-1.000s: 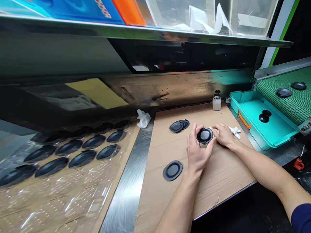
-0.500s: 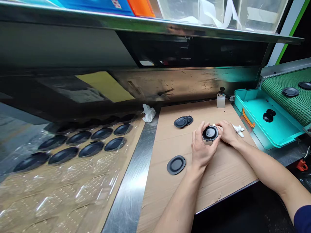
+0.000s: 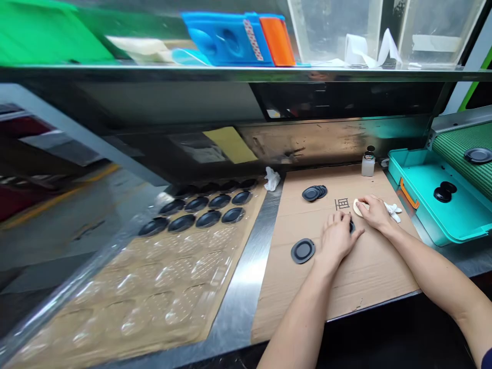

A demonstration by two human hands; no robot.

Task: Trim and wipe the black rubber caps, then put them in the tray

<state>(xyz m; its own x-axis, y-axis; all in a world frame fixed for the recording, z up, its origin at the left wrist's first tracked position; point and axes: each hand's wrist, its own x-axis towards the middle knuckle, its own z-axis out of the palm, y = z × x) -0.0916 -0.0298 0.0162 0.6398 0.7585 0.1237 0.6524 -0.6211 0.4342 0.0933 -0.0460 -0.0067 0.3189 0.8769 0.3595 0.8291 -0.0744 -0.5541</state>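
Observation:
My left hand [image 3: 338, 237] is closed on a small black round part [image 3: 351, 226], low over the cardboard sheet [image 3: 369, 271]; the fingers cover most of the part. Just right of it, my right hand [image 3: 373, 211] grips a cream-coloured round pad [image 3: 357, 207], partly under its fingers. A grey-black oval disc [image 3: 303, 250] lies flat to the left of my left hand. Farther back, several black discs [image 3: 312, 193] overlap in a small pile. White crumpled cloth [image 3: 393, 211] rests beyond my right hand.
A clear moulded tray [image 3: 172, 287] at left holds several black discs [image 3: 208, 219]. At right are a turquoise bin [image 3: 461, 218] with black parts and a green conveyor [image 3: 467, 138]. A bottle [image 3: 368, 164] stands at the back, beneath an overhanging shelf edge [image 3: 246, 75].
The view has shifted left. My left hand has lowered the black part towards the cardboard and turned palm down. The cream pad now shows more clearly at my right fingers.

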